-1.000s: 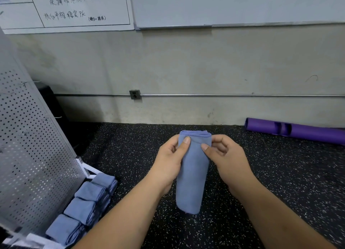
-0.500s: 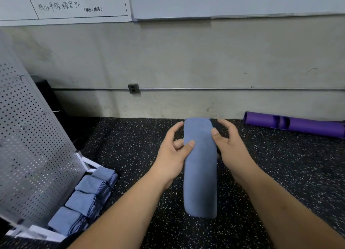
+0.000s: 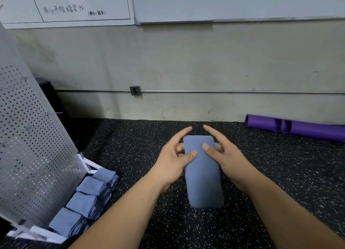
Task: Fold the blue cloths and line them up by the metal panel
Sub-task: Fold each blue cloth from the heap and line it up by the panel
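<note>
Far left, the panel (image 3: 28, 146) leans up, grey and perforated, and tucked at its foot is the row (image 3: 87, 198) of folded blue cloths, four that I can count, lying edge to edge on the floor (image 3: 130, 155). In to the middle now: the left hand (image 3: 173, 161) has its thumb pressed on top of the cloth (image 3: 202, 174) with the middle fingers curled in at the cloth's left edge, so that's a pinch, while the index finger points straight out past the far end, touching nothing. The cloth is a narrow folded strip. Its long axis runs straight away from the person, far end up between the two hands, near end free toward the camera. Whether that near end rests on the floor or hangs just above it, I cannot tell. On the other side the right hand (image 3: 224, 159) mirrors the grip: thumb on top, fingers curled at the right edge, index stretched clear. Well off to the right a purple roller (image 3: 298, 128) lies along the wall. The key bit: the row sits left of the cloth, so the left hand is the nearer one, and I'd judge one more fold across that long axis is due before the cloth heads over there
</note>
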A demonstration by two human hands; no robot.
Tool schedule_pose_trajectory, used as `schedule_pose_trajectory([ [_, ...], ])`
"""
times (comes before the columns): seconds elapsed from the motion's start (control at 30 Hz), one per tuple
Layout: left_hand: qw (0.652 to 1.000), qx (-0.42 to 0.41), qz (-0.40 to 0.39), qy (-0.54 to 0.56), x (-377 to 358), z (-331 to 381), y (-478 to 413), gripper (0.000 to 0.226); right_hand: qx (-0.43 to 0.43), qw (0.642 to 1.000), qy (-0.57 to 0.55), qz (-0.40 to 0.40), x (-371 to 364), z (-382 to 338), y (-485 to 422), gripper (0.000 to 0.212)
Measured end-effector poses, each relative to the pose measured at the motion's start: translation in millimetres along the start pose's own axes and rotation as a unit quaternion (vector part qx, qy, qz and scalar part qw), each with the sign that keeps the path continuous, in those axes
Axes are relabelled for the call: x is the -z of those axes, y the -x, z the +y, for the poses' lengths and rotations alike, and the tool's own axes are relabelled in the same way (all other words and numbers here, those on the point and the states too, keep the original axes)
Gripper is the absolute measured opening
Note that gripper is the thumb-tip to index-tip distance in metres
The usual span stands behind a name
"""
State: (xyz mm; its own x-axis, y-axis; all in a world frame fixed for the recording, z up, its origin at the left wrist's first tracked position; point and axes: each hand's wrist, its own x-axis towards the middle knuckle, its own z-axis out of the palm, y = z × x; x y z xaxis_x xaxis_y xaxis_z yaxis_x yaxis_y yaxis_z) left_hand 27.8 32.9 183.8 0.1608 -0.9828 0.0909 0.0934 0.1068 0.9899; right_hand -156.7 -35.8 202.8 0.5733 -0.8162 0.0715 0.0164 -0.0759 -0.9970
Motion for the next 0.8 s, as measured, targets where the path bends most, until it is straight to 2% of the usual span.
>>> schedule_pose_trajectory([
  [0.1, 0.999, -0.011, 0.047, -0.003, 5.6, -2.8, -4.3, 0.066, -0.027, 0.997, 0.013, -0.071, 4.5, 0.9, 1.5, 0.063],
  [0.2, 0.999, -0.008, 0.051, -0.009, 9.7, -2.7, -5.4, 0.067, -0.004, 1.0, 0.021, -0.021, 6.6, 8.9, -0.5, 0.052],
  [0.33, 0.993, 0.003, -0.007, -0.117, 18.7, -14.0, -8.7, 0.083, 0.016, 0.999, 0.029, 0.037, 9.9, 16.6, -2.7, 0.052],
  [0.6, 0.974, -0.044, 0.023, -0.222, 19.2, -23.6, -14.8, 0.072, 0.002, 0.999, 0.022, 0.028, 12.9, 25.0, -7.4, 0.07],
  [0.7, 0.953, -0.04, 0.033, -0.298, 20.1, -22.3, -13.6, 0.07, -0.003, 0.995, 0.087, 0.05, 13.9, 28.7, -9.7, 0.066],
  [0.8, 0.936, -0.056, 0.049, -0.345, 17.3, -21.2, -10.0, 0.055, 0.006, 0.976, 0.204, 0.071, 15.6, 33.7, -12.8, 0.057],
])
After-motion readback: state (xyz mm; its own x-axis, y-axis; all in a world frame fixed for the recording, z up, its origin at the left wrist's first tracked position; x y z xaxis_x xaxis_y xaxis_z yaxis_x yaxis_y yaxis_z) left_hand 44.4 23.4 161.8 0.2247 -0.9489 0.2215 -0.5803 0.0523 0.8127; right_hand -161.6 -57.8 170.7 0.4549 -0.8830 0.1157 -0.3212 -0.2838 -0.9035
